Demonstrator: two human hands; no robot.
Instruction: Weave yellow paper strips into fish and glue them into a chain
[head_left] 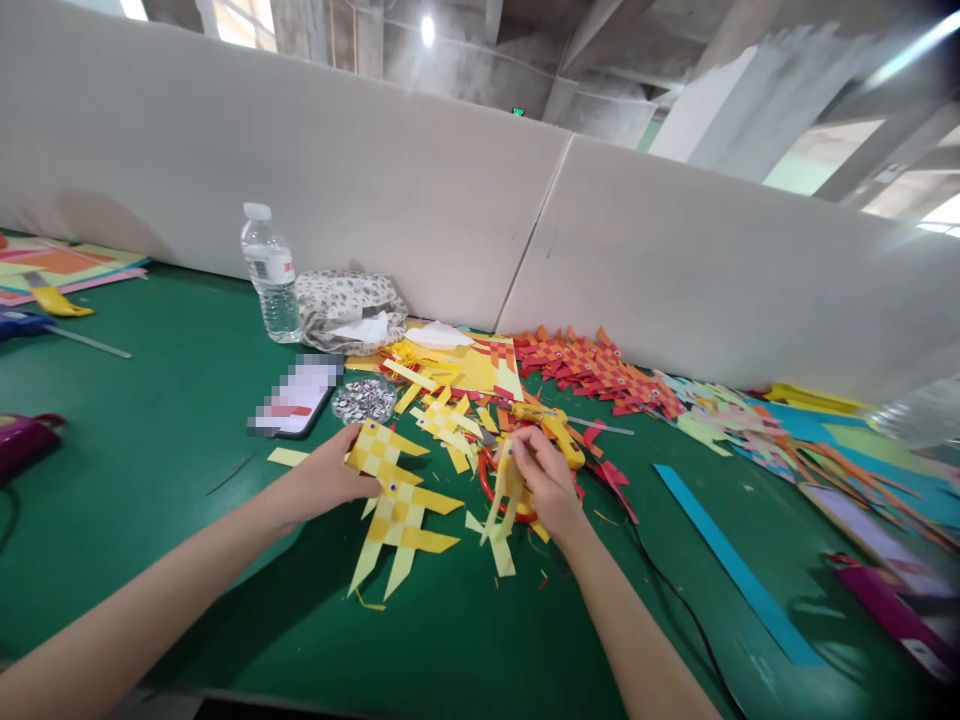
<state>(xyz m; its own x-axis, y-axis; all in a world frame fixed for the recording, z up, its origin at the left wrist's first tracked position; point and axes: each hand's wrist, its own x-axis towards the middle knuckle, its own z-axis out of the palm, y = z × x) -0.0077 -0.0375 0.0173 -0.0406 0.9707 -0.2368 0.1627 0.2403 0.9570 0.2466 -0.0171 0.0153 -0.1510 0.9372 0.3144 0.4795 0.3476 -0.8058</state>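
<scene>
My left hand [330, 478] rests on the green table, fingers curled onto a woven yellow paper fish [396, 505] with small stuck-on eyes. Another woven yellow fish lies just behind it. My right hand [544, 478] is closed in a pinch on a bundle of loose yellow paper strips [501, 505] that hang down to the table. Under that hand lies a red ring [491, 488]. Yellow-handled scissors [553, 425] lie just behind my right hand.
A phone [296, 398], a round dish of googly eyes [364, 400], a water bottle [270, 272] and a patterned pouch [349, 308] stand behind. Red-orange woven fish [592, 370] pile by the partition. A blue strip [739, 570] and coloured paper lie right; a black cable [675, 600] runs forward.
</scene>
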